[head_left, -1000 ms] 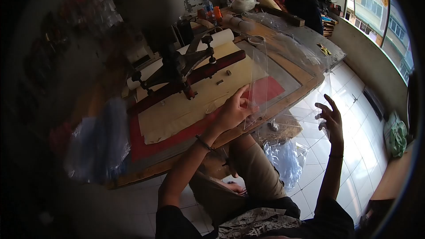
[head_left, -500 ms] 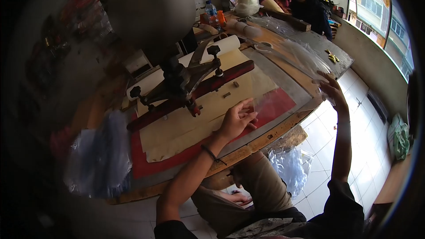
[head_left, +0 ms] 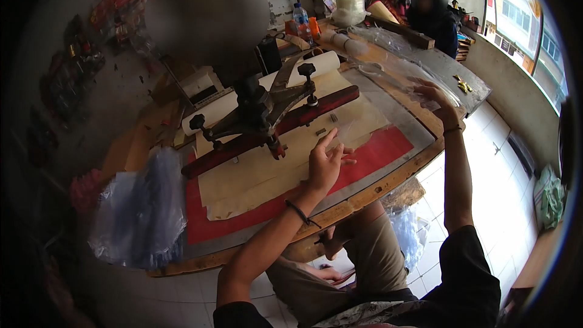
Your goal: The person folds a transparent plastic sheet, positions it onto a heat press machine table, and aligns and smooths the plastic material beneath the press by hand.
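Observation:
My left hand (head_left: 326, 163) is raised over the red sheet (head_left: 388, 149) and the cream sheet (head_left: 255, 176), its fingers apart, with a faint clear film near the fingertips. My right hand (head_left: 432, 96) reaches to the table's right side, at the clear plastic sheets (head_left: 404, 73); whether its fingers grip any is too small to tell. A dark press with a red bar (head_left: 243, 140) stands over the cream sheet. Two small metal pieces (head_left: 320, 131) lie on that sheet, left of the film.
A bundle of clear plastic bags (head_left: 143, 212) hangs at the table's left edge. A bottle (head_left: 300, 14), an orange container (head_left: 314, 27) and a white roll (head_left: 350, 11) stand at the back. Another person (head_left: 428, 9) is behind the grey tabletop (head_left: 449, 76).
The clear sheet that stretched between my hands is no longer held up there. My right hand has moved forward to the plastic sheets, while my left stays over the red and cream sheets.

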Demonstrator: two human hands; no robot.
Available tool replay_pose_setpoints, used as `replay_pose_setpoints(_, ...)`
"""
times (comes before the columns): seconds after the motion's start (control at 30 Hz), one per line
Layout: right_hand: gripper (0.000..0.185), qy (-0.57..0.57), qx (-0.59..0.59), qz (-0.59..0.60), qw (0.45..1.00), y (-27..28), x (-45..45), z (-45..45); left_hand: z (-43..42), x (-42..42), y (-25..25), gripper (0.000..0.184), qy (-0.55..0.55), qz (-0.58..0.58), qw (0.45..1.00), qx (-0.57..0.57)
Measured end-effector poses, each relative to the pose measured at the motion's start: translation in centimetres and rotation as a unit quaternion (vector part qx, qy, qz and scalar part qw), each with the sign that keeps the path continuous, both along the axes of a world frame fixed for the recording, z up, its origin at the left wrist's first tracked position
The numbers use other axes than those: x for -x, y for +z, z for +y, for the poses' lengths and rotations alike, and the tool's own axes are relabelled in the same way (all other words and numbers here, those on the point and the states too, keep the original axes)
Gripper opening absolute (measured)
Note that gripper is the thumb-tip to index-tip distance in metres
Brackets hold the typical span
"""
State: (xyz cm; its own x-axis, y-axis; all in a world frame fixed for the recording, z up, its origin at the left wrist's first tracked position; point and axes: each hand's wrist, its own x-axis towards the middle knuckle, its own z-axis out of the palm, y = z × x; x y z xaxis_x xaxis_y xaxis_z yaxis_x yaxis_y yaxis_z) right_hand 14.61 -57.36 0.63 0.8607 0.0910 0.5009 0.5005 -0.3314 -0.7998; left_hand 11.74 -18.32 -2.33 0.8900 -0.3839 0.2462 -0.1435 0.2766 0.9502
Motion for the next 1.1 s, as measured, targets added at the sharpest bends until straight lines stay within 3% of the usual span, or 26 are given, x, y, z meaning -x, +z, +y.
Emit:
replay_pose_setpoints(0.1, 0.046, 0.075, 0.036, -0.12, 0.989, -0.1, -5.3, 0.0, 0.5, 0.0, 0.4, 0.053, 0.027, 0.028, 0.999, -0.002)
replay_pose_setpoints(0.13, 0.046, 0.081, -0.086, 0.027, 0.993, 0.3, -5.7, 0.8, 0.6, 0.0, 0.2, 0.053, 0.035, 0.035, 0.999, -0.001)
replay_pose_setpoints(0.17, 0.045, 0.085, -0.203, 0.173, 0.96, 0.6, -6.0, 1.5, 0.6, -0.1, 0.1, 0.054, 0.044, 0.041, 0.998, 0.001)
replay_pose_setpoints(0.2, 0.045, 0.067, -0.205, 0.192, 0.957, 0.6, -6.3, 2.4, 0.6, -0.1, 0.0, 0.056, 0.063, 0.032, 0.997, 0.012)
replay_pose_setpoints(0.3, 0.044, 0.004, -0.2, 0.216, 0.956, 0.6, -6.4, 4.0, 0.5, -0.1, 0.1, 0.06, 0.102, 0.029, 0.994, 0.029)
replay_pose_setpoints(0.33, 0.044, 0.05, -0.194, 0.214, 0.956, 0.4, -6.6, 4.1, 0.6, 0.1, 0.3, 0.061, 0.103, 0.047, 0.993, 0.027)
replay_pose_setpoints(0.4, 0.044, 0.02, -0.073, 0.157, 0.985, 0.2, -5.8, 4.5, 0.5, 0.5, 0.6, 0.066, 0.099, 0.069, 0.992, 0.038)
replay_pose_setpoints(0.53, 0.046, 0.001, -0.003, 0.134, 0.991, -0.1, -4.8, 5.3, 0.7, 0.8, 1.1, 0.068, 0.088, 0.078, 0.992, 0.036)
replay_pose_setpoints(0.63, 0.046, 0.019, -0.046, 0.174, 0.984, -0.2, -6.0, 5.1, 0.4, 0.8, 0.9, 0.068, 0.117, 0.058, 0.989, 0.064)
replay_pose_setpoints(0.77, 0.041, 0.03, -0.085, 0.221, 0.971, 0.4, -5.9, 4.7, 0.7, 1.3, 1.5, 0.066, 0.076, 0.112, 0.99, 0.047)
replay_pose_setpoints(1.1, 0.053, 0.029, -0.003, 0.18, 0.983, 0.8, -5.4, 6.2, 0.3, 0.2, 0.1, 0.063, 0.104, 0.121, 0.981, 0.113)
